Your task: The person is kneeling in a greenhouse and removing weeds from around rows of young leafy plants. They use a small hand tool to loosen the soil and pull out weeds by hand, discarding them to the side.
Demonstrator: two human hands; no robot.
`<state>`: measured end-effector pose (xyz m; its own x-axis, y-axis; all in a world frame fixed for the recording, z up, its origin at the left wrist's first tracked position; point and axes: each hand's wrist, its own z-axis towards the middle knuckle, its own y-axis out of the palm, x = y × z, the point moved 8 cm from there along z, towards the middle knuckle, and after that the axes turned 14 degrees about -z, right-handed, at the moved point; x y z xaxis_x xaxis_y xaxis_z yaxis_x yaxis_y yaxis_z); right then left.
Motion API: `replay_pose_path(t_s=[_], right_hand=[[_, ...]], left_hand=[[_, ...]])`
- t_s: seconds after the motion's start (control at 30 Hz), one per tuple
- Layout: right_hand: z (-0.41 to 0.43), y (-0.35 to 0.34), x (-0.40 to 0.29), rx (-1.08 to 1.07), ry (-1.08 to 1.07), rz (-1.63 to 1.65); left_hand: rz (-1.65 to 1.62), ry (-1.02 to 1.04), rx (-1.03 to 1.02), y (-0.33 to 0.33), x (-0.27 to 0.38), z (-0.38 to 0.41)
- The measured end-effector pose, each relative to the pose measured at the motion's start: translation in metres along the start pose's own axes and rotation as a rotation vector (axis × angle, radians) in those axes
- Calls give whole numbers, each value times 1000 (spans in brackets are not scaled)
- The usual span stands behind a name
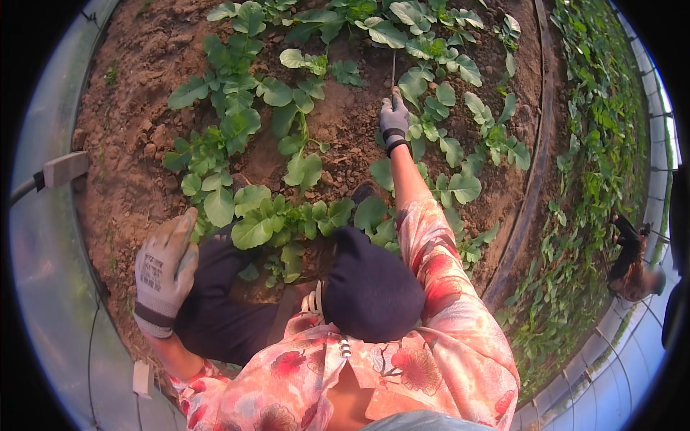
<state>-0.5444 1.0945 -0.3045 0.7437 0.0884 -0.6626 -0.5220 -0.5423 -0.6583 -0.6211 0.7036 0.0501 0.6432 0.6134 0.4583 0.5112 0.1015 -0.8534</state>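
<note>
My right hand (pixel 395 117), in a grey work glove, reaches forward and grips a small hand tool by its thin shaft (pixel 393 67). The tool's far end is partly covered by leaves, close to the soil. Green lobed leaves of a vegetable plant (pixel 434 108) grow just right of that hand. My left hand (pixel 166 264), gloved in pale fabric with printing on its back, is beside my bent left knee (pixel 226 307), fingers extended and nothing visible in it. Whether it touches the knee, I cannot tell. Several leafy plants (pixel 264 223) stand between my legs.
Brown crumbly soil (pixel 129 140) surrounds the plants. A dark strip or hose (pixel 531 178) runs along the bed's right side, with dense greenery (pixel 598 134) beyond. Plastic sheeting (pixel 48 226) borders the left. Another person (pixel 630 258) is at the far right.
</note>
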Motion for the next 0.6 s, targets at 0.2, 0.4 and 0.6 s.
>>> replay_pose_path(t_s=[0.2,0.4,0.6], right_hand=[[-24,2,26,51,-99,-237],[-89,-13,43,-39,-85,-381],[-141,-30,64,-41,-170,-347]], left_hand=[[-36,26,57,-4,1,-8],[-18,7,70,-5,10,-16],[-44,25,108,-9,12,-27]])
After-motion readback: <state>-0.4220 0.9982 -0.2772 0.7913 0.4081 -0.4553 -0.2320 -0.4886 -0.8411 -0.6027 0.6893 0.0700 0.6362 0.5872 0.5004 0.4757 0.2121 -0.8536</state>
